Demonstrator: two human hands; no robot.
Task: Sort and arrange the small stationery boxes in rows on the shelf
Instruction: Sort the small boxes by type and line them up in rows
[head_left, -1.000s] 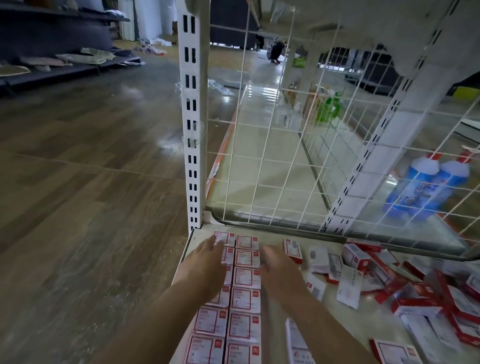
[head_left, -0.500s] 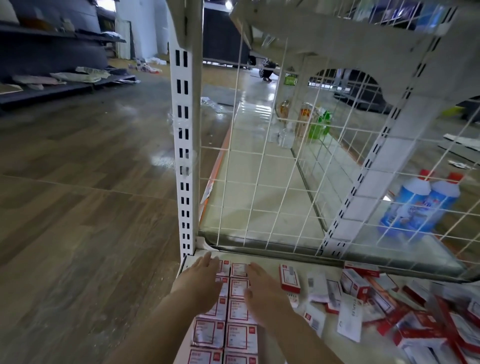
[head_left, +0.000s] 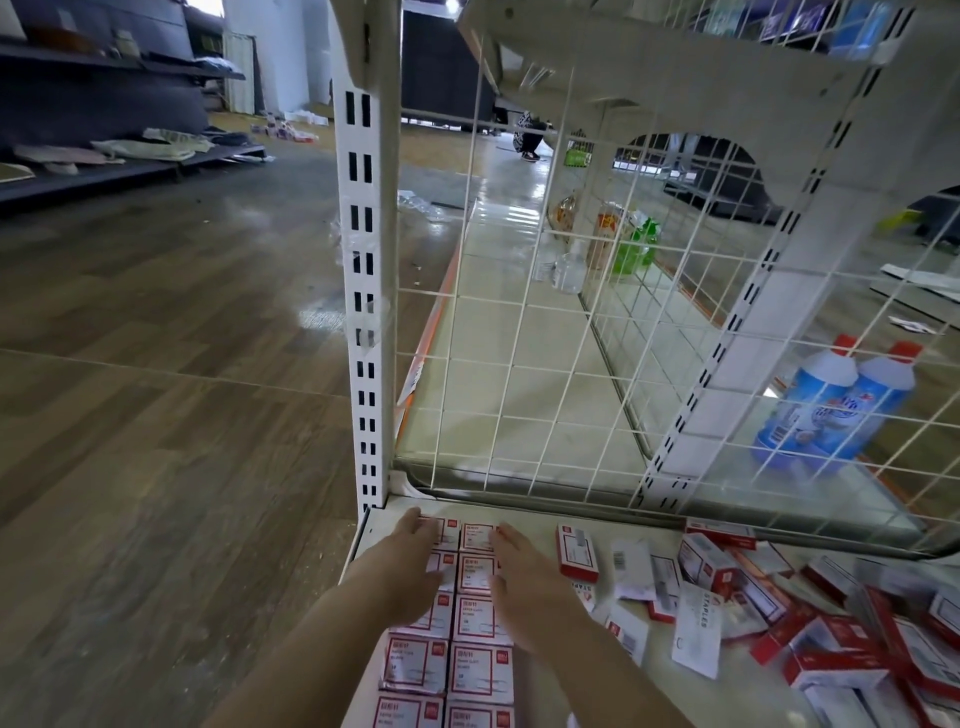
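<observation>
Left hand (head_left: 402, 569) and right hand (head_left: 524, 587), each grip apart, cover parts of the boxed rows (head_left: 478, 670) (bottom cut off).

Dim, cool indoor light is falling from overhead; a bright doorway is glowing far back. Glare is streaking the wooden floor (head_left: 322, 317). Wide-angle distortion is bending the upright (head_left: 366, 260). Boxes (head_left: 852, 649) at right are blurring.
</observation>
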